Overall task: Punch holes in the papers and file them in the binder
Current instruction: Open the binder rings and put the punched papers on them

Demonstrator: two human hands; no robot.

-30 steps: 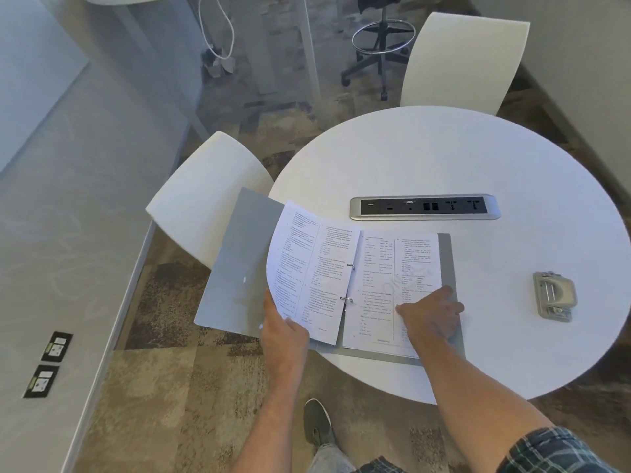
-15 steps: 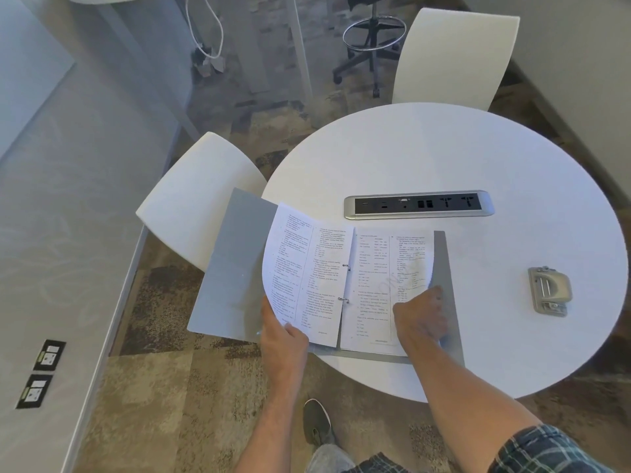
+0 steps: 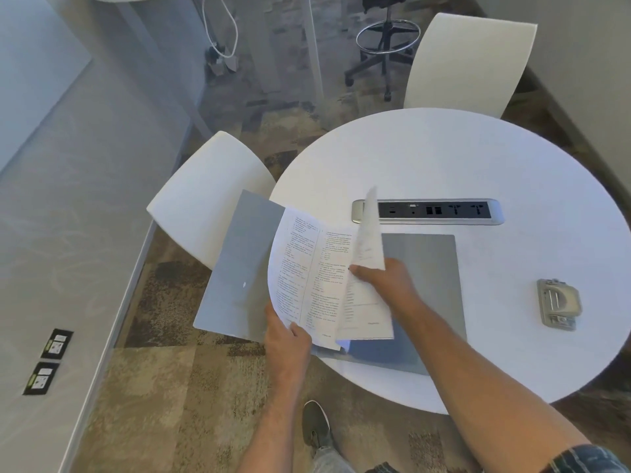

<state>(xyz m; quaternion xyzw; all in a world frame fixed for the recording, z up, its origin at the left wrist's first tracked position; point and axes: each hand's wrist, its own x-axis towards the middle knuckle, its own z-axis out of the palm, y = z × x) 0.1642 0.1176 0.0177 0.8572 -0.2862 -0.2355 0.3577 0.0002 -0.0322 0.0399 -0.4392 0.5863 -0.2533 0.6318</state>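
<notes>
Apparently the filing is nearing its end: the papers point(image 3: 307, 285) are sitting in the open binder point(image 3: 426, 268) on the table point(image 3: 478, 158). The left hand point(image 3: 286, 339) is gripping the left stack, the right hand point(image 3: 386, 281) is pinching a lifted sheet point(image 3: 367, 240), and the punch point(image 3: 558, 303) is lying idle well apart.

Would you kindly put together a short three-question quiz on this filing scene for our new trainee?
1. True or false: the hole punch lies inside the open binder.
2. Which hand lifts the page standing on edge: A) left hand B) right hand?
3. Fill in: the power strip is set into the round white ____.

Key
1. False: it sits apart on the table, to the binder's right.
2. B; the left hand grips the curved sheets at their lower edge.
3. Table.
</notes>
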